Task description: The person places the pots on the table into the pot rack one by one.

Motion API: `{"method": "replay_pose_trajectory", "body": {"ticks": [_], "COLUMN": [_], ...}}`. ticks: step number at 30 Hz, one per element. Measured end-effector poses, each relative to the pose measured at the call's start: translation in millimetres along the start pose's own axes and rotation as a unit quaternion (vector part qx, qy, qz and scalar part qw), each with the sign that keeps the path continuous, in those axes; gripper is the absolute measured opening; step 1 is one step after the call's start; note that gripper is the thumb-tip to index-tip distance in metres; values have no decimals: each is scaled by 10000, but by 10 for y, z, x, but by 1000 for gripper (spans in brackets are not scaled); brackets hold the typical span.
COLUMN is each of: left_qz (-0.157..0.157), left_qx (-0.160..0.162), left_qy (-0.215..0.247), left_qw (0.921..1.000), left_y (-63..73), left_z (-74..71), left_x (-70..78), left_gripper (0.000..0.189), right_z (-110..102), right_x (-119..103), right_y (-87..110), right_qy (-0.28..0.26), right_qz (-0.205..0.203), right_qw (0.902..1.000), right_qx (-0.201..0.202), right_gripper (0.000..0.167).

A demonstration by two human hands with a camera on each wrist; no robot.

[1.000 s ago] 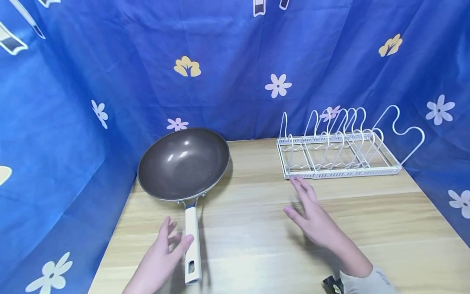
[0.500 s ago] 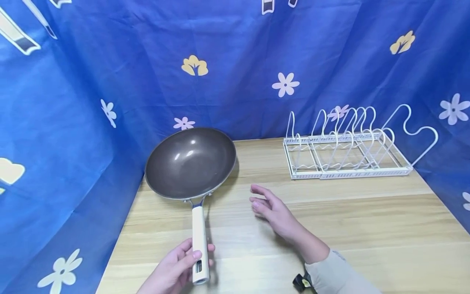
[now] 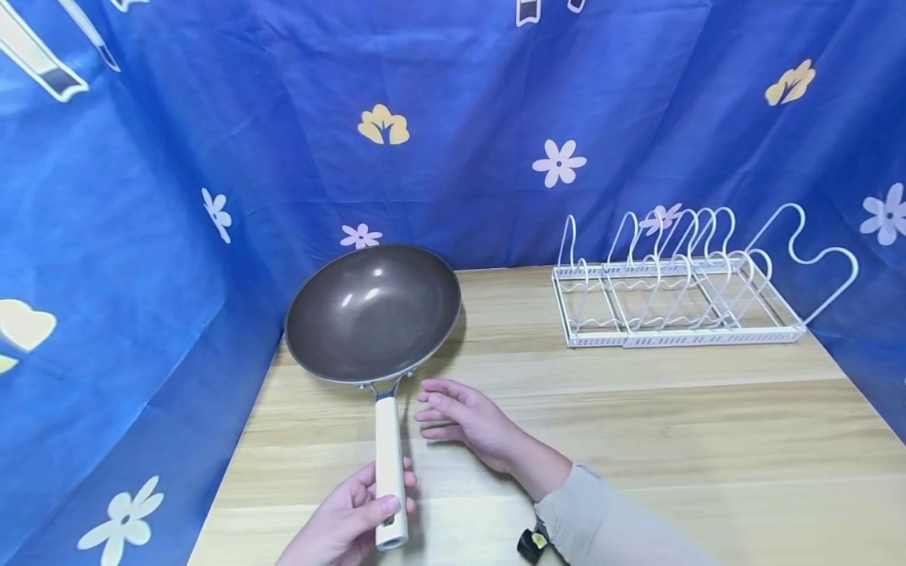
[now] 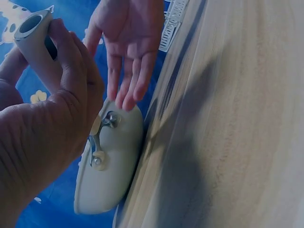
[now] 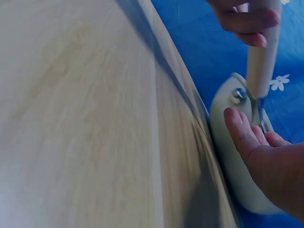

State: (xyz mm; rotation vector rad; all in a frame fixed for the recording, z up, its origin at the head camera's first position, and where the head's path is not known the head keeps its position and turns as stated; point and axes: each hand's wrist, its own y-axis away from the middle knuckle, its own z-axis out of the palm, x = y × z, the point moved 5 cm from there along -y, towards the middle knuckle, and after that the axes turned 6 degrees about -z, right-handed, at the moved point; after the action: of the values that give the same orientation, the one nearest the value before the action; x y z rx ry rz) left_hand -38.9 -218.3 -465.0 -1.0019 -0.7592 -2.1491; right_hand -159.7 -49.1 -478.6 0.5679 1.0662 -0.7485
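A frying pan [image 3: 373, 314] with a dark inside and a cream outer wall rests on the wooden table at the left. Its long cream handle [image 3: 388, 448] points toward me. Low on that handle, my left hand [image 3: 350, 515] grips it, thumb on top and fingers wrapped underneath, as the left wrist view also shows. My right hand [image 3: 463, 420] hovers just right of the handle's upper end, fingers extended and holding nothing. In the right wrist view the fingers [image 5: 242, 133] of this hand overlap the pan's outer wall near the riveted bracket.
A white wire rack [image 3: 679, 303] with several upright loops stands at the back right of the table [image 3: 672, 440]. Blue flowered cloth [image 3: 467, 141] hangs behind and along both sides. A black strap device [image 3: 532, 544] sits at the right wrist.
My left hand has closed around the pan handle. My right hand has moved left from beside the rack to near the handle. The head view has shifted slightly.
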Motion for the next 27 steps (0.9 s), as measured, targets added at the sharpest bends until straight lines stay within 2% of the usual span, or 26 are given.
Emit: {"method": "replay_pose_trajectory", "body": {"ticks": [12, 20, 27], "left_qz": [80, 17, 30], "left_qx": [-106, -55, -143], "left_qy": [51, 76, 124], "left_qw": [9999, 10000, 9998], "left_y": [-9, 3, -11], "left_z": [8, 22, 82], "left_x": [-19, -26, -8], "left_gripper": [34, 34, 38], "right_z": [279, 385, 429], "right_x": [187, 301, 297], "right_y": [-181, -249, -296], "right_qy": [-283, -748, -1372], "right_qz": [427, 529, 581], "right_qw": [9984, 9931, 9817], "right_qx": [-219, -730, -1186], "right_gripper": [54, 53, 62]}}
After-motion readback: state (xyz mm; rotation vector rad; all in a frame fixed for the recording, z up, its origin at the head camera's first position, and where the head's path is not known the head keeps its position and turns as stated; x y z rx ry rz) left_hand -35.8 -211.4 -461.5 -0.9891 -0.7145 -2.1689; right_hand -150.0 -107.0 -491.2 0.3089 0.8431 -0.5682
